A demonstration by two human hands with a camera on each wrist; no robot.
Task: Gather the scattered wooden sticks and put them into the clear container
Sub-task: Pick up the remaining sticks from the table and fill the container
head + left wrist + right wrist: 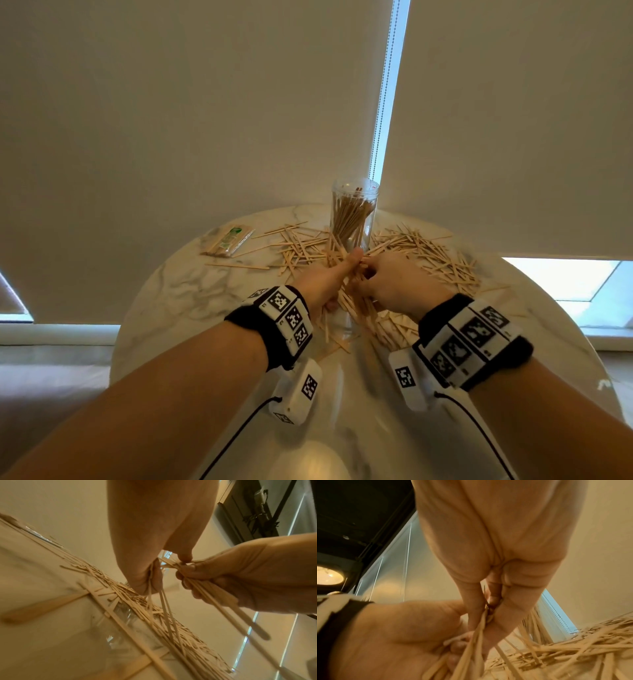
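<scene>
Two bare arms reach out over a round marble table (178, 284), and each wrist wears a black band with white tag blocks. Both hands meet in the middle, just in front of the clear container (354, 212).

The left hand (323, 284) has its fingers curled around a bundle of wooden sticks (221, 595), with its thumb pointing up toward the container. The right hand (394, 284) pinches a few thin sticks (164, 601) between its thumb and fingers, right beside the left hand's bundle. These few hang down to the pile below.

The clear container stands upright at the far side of the table, and many sticks already stand in it. Lots of scattered sticks (428, 253) lie flat on the table on both sides of it and under the hands. A see-through packet with green print (227, 241) lies on the table's left side, with sticks inside.
</scene>
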